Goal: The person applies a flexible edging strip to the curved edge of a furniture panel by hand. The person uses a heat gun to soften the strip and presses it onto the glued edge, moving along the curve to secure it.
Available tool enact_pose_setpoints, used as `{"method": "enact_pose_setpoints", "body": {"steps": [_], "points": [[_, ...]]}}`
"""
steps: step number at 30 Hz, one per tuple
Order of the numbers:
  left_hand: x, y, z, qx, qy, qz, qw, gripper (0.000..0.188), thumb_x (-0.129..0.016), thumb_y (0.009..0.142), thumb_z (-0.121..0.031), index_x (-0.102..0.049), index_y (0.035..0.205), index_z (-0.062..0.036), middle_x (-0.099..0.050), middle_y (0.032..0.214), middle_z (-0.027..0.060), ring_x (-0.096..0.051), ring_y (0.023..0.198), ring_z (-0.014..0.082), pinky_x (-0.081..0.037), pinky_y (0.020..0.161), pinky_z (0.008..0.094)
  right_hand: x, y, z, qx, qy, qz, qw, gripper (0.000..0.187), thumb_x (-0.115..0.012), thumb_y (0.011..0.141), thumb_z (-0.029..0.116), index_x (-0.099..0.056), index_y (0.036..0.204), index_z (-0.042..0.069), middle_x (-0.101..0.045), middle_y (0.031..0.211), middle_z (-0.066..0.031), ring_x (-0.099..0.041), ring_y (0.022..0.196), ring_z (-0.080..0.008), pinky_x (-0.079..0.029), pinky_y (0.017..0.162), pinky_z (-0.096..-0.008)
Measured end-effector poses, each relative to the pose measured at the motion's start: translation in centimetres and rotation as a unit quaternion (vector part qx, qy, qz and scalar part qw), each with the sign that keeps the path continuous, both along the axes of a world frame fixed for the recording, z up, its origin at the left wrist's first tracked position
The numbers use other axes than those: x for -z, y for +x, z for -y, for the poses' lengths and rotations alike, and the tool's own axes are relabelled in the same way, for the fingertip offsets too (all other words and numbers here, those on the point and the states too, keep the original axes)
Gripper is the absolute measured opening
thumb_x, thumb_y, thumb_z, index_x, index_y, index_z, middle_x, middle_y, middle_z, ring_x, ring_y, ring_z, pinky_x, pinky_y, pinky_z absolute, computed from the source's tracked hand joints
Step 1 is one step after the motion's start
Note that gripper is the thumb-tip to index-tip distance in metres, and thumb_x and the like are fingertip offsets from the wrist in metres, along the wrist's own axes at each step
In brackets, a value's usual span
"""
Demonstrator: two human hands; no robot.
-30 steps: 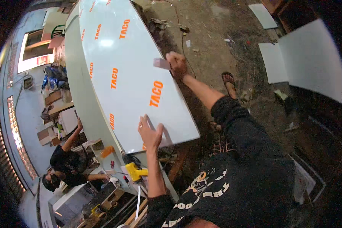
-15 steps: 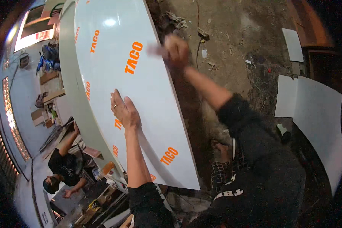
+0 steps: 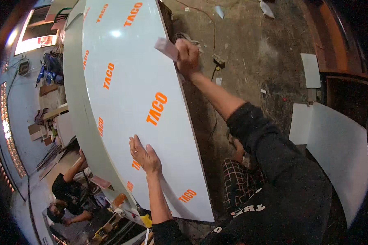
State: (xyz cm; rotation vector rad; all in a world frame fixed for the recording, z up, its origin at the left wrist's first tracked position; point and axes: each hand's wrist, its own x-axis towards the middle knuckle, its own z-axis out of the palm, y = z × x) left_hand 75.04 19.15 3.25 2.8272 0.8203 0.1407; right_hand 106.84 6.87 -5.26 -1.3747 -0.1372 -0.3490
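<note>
A long white panel with a glossy face and orange printed lettering stretches away from me. My left hand lies flat on its near part, fingers outstretched, with a ring on one finger. At the panel's right edge, farther off, my right hand is closed around a pinkish-grey rectangular block. One end of the block sticks out over the panel's face; the rest is hidden in my fingers. Whether the block touches the panel edge is hard to tell.
A greenish-grey surface runs along the panel's left side. Beyond it a co-worker in a dark shirt reaches toward it. A yellow and black tool sits by the near left edge. White boards stand at right; scraps and a cord lie on the floor.
My right hand has moved farther away along the panel's right edge with the block. My left hand keeps its place on the panel. The whole view has shifted, bringing the yellow tool into sight.
</note>
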Motion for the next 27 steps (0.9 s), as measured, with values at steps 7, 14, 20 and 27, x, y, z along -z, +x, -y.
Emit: {"method": "enact_pose_setpoints", "body": {"steps": [7, 14, 20, 27], "points": [[0.0, 2.0, -5.9, -0.009, -0.028, 0.01, 1.0, 0.06, -0.046, 0.091, -0.023, -0.033, 0.142, 0.0044, -0.029, 0.149, 0.0237, -0.025, 0.138, 0.039, -0.016, 0.114, 0.0483, 2.4, -17.5, 4.9, -0.234, 0.017, -0.043, 0.971, 0.033, -0.046, 0.092, 0.02, -0.045, 0.062, 0.006, -0.043, 0.061, -0.0056, -0.044, 0.055, -0.0194, -0.038, 0.053, -0.0344], [-0.6, 28.9, -13.6, 0.049, 0.015, -0.01, 0.999, 0.065, -0.046, 0.093, -0.032, -0.028, 0.147, -0.0012, -0.023, 0.153, 0.0213, -0.018, 0.144, 0.0337, -0.01, 0.117, 0.0463, -0.3, 8.7, -2.8, -0.118, 0.068, 0.07, 0.988, 0.037, -0.046, 0.096, 0.025, -0.038, 0.064, 0.008, -0.039, 0.062, -0.0026, -0.039, 0.056, -0.0143, -0.034, 0.05, -0.0311], [-0.8, 46.0, -16.3, 0.099, -0.004, -0.028, 0.995, 0.065, -0.042, 0.094, -0.038, -0.026, 0.149, -0.0055, -0.02, 0.155, 0.0178, -0.014, 0.145, 0.0319, -0.008, 0.118, 0.0464, -0.3, 26.1, -6.8, -0.106, 0.046, 0.027, 0.993, 0.035, -0.047, 0.093, 0.023, -0.042, 0.063, 0.005, -0.039, 0.059, -0.0018, -0.043, 0.055, -0.0132, -0.035, 0.051, -0.0305], [-0.5, 65.6, -21.9, 0.075, 0.004, -0.015, 0.997, 0.065, -0.039, 0.096, -0.041, -0.025, 0.149, -0.006, -0.02, 0.156, 0.017, -0.014, 0.145, 0.0314, -0.008, 0.117, 0.0473, -1.8, 22.3, -5.4, -0.186, -0.041, -0.021, 0.982, 0.024, -0.049, 0.088, 0.007, -0.047, 0.065, 0.002, -0.043, 0.06, -0.0083, -0.046, 0.053, -0.0208, -0.037, 0.05, -0.0352]]}}
